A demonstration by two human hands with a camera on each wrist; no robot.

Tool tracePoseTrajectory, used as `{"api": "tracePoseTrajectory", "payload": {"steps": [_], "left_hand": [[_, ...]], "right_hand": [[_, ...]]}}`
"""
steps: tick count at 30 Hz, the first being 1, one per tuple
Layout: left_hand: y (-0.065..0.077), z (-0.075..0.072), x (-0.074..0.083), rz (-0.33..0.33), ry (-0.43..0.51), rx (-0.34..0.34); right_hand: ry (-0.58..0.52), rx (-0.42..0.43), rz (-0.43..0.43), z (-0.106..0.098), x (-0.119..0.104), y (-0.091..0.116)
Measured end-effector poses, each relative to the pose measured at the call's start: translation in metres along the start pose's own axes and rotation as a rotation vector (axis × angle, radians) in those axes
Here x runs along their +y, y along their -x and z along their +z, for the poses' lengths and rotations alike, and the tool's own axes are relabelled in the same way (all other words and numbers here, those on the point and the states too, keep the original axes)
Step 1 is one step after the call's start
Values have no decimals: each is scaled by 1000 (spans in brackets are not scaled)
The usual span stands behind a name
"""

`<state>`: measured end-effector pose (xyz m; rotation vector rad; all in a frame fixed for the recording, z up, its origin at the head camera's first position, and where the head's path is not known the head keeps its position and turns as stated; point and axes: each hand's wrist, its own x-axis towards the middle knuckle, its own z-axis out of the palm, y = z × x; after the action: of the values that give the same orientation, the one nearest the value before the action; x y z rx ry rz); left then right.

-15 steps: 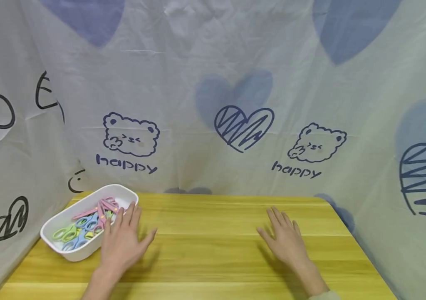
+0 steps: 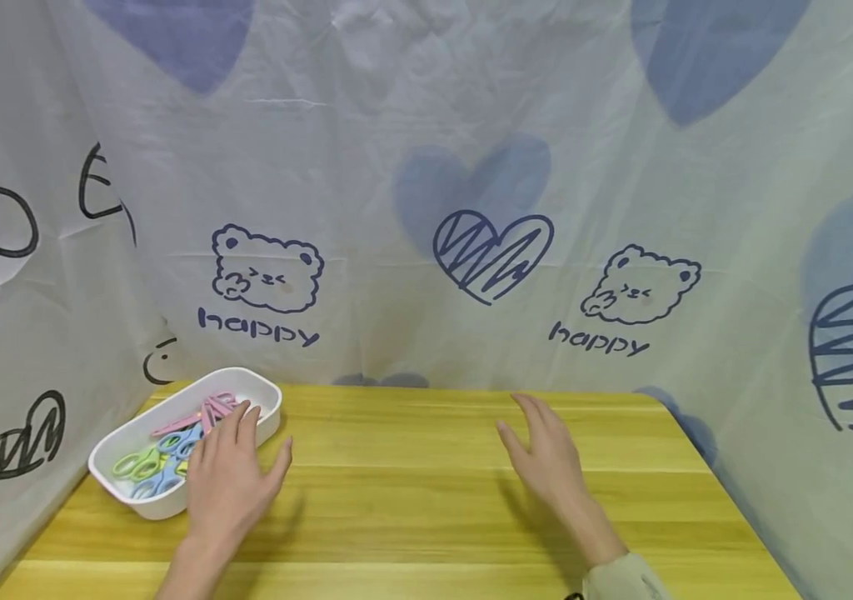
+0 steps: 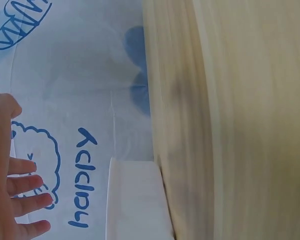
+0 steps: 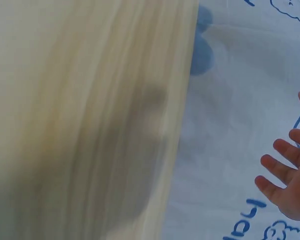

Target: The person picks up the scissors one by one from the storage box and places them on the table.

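Note:
In the head view a white plastic tub (image 2: 107, 450) stands at the table's left side, holding several pairs of scissors. Blue scissors (image 2: 164, 477), green scissors (image 2: 137, 463) and pink scissors (image 2: 218, 407) lie jumbled inside it. My left hand (image 2: 227, 483) is over the tub's near right side, fingers extended and thumb apart, hiding part of the scissors. Nothing is held in it. On the right, my right hand (image 2: 546, 458) hovers above the table with fingers extended and thumb spread, also holding nothing. The left wrist view shows the tub's outer wall (image 3: 137, 200) beside the left fingers (image 3: 27, 185).
A yellow wood-grain table (image 2: 411, 500) spans the front. White cloth (image 2: 366, 183) printed with hearts, bears and "happy" hangs behind it and along both sides. A pale sleeve (image 2: 625, 579) covers the right forearm.
My left hand has shifted slightly left, further over the tub. The right hand has moved a little left and turned, its fingers closer together.

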<state>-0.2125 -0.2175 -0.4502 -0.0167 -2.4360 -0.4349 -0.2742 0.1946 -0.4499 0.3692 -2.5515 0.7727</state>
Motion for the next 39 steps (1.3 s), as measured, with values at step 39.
{"api": "tracePoseTrajectory", "payload": {"steps": [39], "left_hand": [[19, -40, -62, -321, -31, 101]], "right_hand": [[-267, -115, -61, 84, -104, -70]]}}
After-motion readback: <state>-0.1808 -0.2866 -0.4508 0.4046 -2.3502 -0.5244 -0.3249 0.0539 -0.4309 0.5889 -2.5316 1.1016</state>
